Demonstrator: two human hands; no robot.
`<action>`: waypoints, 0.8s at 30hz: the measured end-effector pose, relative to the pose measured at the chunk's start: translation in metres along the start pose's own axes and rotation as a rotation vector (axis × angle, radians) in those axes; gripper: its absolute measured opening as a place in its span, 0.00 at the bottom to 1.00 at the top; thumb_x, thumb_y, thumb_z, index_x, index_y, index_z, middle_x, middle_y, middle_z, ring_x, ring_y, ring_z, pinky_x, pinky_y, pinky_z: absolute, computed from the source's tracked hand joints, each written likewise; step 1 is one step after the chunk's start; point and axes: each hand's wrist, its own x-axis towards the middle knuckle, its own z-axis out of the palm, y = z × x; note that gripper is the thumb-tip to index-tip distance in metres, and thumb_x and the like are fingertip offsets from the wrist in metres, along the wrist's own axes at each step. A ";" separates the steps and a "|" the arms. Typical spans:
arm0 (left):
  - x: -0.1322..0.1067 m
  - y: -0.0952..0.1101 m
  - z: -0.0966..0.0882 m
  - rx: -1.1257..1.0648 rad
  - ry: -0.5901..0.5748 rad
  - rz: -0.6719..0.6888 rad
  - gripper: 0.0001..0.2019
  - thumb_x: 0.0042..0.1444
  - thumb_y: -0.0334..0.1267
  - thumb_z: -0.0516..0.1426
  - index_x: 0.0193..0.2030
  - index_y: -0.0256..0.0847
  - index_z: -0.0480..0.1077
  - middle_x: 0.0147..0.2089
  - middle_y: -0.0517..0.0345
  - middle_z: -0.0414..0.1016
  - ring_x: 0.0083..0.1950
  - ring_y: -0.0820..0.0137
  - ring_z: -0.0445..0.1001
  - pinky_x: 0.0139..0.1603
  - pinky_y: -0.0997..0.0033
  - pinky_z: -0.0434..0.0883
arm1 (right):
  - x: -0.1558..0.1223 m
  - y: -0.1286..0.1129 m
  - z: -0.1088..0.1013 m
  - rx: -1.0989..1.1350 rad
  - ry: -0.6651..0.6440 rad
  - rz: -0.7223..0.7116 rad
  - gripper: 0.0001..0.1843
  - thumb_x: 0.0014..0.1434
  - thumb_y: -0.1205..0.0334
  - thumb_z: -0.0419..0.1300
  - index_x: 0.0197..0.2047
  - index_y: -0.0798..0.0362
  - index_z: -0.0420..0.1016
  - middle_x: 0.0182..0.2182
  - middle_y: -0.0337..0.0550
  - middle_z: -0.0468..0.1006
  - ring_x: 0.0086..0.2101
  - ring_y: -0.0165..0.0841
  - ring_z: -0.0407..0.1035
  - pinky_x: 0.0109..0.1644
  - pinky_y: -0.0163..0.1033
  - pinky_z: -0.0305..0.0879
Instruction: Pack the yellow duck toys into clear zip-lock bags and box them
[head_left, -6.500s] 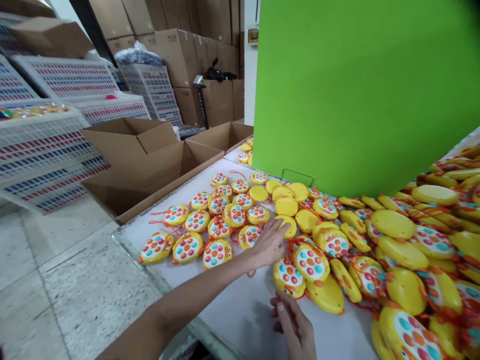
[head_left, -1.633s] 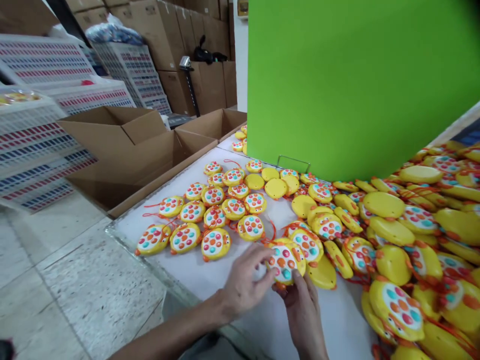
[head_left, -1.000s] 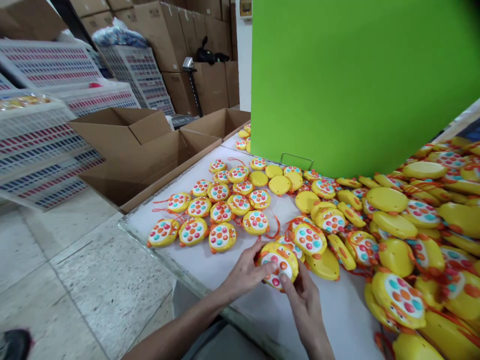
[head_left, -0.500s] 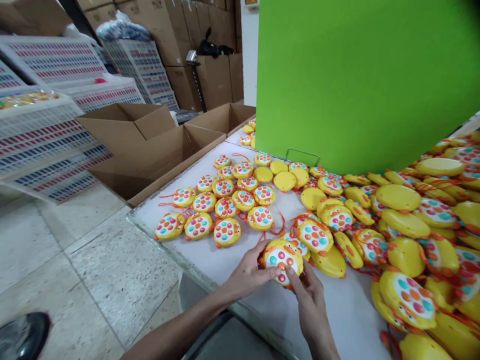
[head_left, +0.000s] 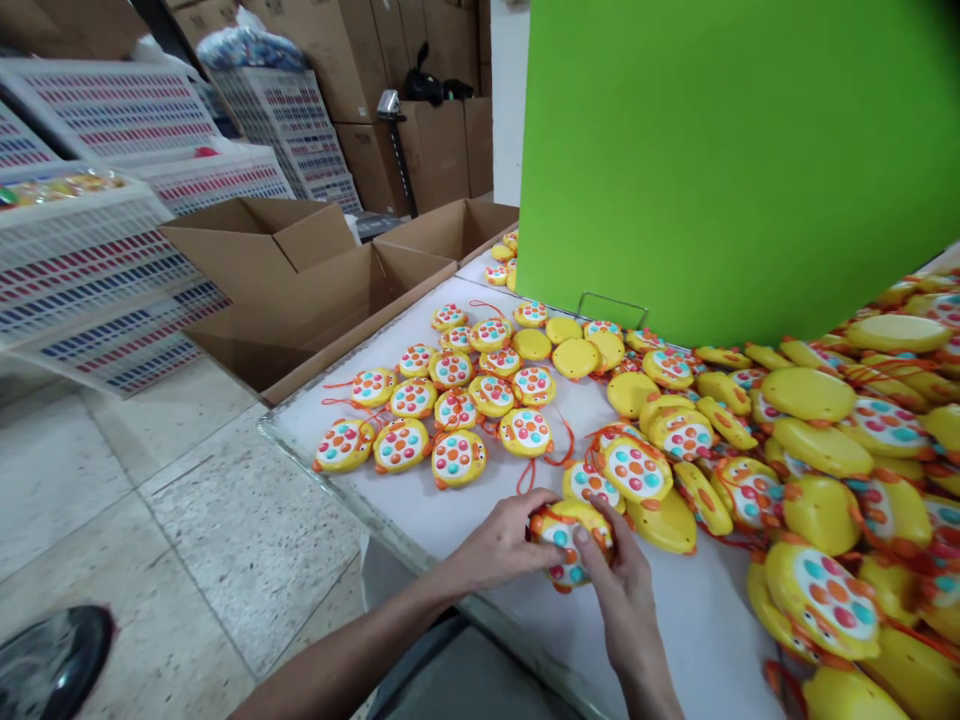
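Observation:
Both my hands grip one yellow chick-shaped toy [head_left: 568,541] with coloured bubble buttons, just above the white table [head_left: 675,620] near its front edge. My left hand [head_left: 501,545] curls round the toy's left side, thumb on its face. My right hand [head_left: 619,575] closes on its right side, fingers pressing the buttons. Several like toys lie face up in neat rows [head_left: 450,400] to the left. A big loose heap of the same toys [head_left: 810,450] spreads to the right.
A tall green board [head_left: 720,160] stands on a wire foot behind the toys. Open cardboard boxes [head_left: 300,290] sit left of the table. White plastic crates [head_left: 90,220] are stacked further left, brown cartons behind. Tiled floor lies below, with a dark shoe at bottom left.
My left hand left the far pile and both hands took up one toy. Since a second ago they have kept hold of it and drawn it slightly nearer, pressing its buttons.

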 end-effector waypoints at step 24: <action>0.001 -0.021 0.013 -0.600 0.171 -0.077 0.23 0.51 0.47 0.60 0.51 0.37 0.64 0.38 0.54 0.71 0.33 0.71 0.70 0.28 0.76 0.69 | -0.018 -0.003 0.006 0.162 0.008 0.088 0.42 0.48 0.51 0.65 0.63 0.50 0.54 0.48 0.49 0.74 0.46 0.41 0.69 0.45 0.45 0.68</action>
